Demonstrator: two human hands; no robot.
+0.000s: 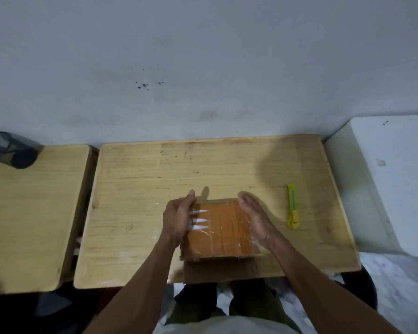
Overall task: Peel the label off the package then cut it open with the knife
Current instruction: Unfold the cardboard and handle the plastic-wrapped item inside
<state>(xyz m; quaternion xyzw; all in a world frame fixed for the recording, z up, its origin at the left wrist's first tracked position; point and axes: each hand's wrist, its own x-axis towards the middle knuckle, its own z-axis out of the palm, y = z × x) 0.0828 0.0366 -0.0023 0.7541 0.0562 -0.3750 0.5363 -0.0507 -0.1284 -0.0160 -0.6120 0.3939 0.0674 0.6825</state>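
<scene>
A brown cardboard package (223, 231), its top covered with orange-brown tape and glossy clear film, stands on the wooden table (155, 179) near its front edge. My left hand (177, 219) lies flat against the package's left side, fingers straight and pointing away from me. My right hand (255, 218) is flat against the right side in the same way. A yellow utility knife (292, 206) lies on the table to the right of the package, apart from my right hand. I cannot make out a label on the visible top.
A second wooden table (34, 213) stands to the left across a narrow gap, with a dark transparent object (10, 150) at its back corner. A white appliance (384, 179) stands at the right. A grey wall (203, 68) runs behind the tables.
</scene>
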